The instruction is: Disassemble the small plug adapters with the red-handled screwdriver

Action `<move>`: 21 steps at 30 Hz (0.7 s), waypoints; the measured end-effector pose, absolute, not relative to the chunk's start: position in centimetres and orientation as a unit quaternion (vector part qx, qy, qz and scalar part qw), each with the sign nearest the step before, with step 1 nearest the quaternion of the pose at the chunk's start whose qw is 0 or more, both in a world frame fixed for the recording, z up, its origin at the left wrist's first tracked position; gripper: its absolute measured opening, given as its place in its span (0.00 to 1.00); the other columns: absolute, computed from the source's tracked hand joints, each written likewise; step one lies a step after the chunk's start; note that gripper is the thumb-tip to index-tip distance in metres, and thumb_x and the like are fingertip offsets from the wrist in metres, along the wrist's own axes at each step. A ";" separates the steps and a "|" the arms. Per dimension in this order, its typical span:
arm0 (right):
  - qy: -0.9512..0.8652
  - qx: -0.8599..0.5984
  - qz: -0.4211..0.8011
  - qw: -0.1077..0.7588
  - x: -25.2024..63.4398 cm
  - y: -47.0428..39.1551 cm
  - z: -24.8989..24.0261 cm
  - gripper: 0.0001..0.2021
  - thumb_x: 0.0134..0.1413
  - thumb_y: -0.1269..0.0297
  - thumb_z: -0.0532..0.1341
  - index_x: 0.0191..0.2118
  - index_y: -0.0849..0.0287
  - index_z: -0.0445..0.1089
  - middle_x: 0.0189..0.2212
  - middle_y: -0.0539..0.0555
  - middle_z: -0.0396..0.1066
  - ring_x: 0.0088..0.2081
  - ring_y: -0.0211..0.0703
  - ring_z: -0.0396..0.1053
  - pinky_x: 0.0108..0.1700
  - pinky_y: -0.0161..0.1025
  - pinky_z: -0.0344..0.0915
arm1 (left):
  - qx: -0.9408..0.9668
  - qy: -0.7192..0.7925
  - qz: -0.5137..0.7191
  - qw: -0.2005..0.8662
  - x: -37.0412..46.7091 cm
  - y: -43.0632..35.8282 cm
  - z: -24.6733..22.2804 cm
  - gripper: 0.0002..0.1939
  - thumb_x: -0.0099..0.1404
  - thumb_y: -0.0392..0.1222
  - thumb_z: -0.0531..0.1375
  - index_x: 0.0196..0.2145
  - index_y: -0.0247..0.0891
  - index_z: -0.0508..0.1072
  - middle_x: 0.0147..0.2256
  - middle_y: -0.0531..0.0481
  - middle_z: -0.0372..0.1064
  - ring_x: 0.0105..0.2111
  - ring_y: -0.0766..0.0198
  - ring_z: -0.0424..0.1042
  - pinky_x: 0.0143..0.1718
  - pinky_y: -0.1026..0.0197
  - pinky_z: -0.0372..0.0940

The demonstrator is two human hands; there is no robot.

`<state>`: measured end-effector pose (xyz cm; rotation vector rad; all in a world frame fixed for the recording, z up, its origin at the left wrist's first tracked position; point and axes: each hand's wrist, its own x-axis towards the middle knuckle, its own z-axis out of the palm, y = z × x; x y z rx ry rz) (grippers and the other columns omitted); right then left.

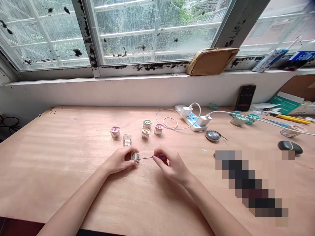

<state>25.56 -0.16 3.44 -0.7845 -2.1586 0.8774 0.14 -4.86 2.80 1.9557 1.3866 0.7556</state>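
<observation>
My left hand (121,160) is closed on a small pale block (135,156) with metal parts, held just above the wooden table. In my right hand (172,164) is a screwdriver, gripped by its dark red handle (161,157). Its thin shaft (146,158) points left, and the tip meets the right side of the block. Beyond my left hand stand an open clear case (127,140) and a clear case with a pink top (115,131). Farther right are similar cases with green (147,124), orange (145,133) and pink (158,128) tops.
A power strip (194,119) with white plugs and a looping cable lies at the back. To the right are a grey round object (213,136), a black mouse (290,147), teal-topped containers (239,120), a yellow tool (291,118) and an upright phone (245,97). Part of the right side is pixelated.
</observation>
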 end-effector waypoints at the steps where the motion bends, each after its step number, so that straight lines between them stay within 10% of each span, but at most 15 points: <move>1: -0.827 -0.301 0.336 0.334 25.6 -0.2 3.5 0.06 0.64 0.64 0.55 0.34 0.55 0.63 0.23 0.47 0.62 0.23 0.37 0.61 0.25 0.35 0.55 | 0.741 0.525 0.285 0.308 0.1 -4.9 2.8 0.16 0.62 0.40 0.65 0.49 0.41 0.73 0.45 0.49 0.75 0.43 0.58 0.73 0.47 0.58 0.66; 21: -0.816 -0.325 0.346 0.329 25.7 0.4 3.4 0.08 0.64 0.61 0.57 0.33 0.56 0.64 0.23 0.48 0.64 0.24 0.37 0.61 0.26 0.35 0.57 | 0.736 0.524 0.291 0.315 -0.1 -4.9 2.6 0.17 0.61 0.42 0.66 0.48 0.41 0.74 0.44 0.49 0.75 0.43 0.57 0.72 0.46 0.58 0.66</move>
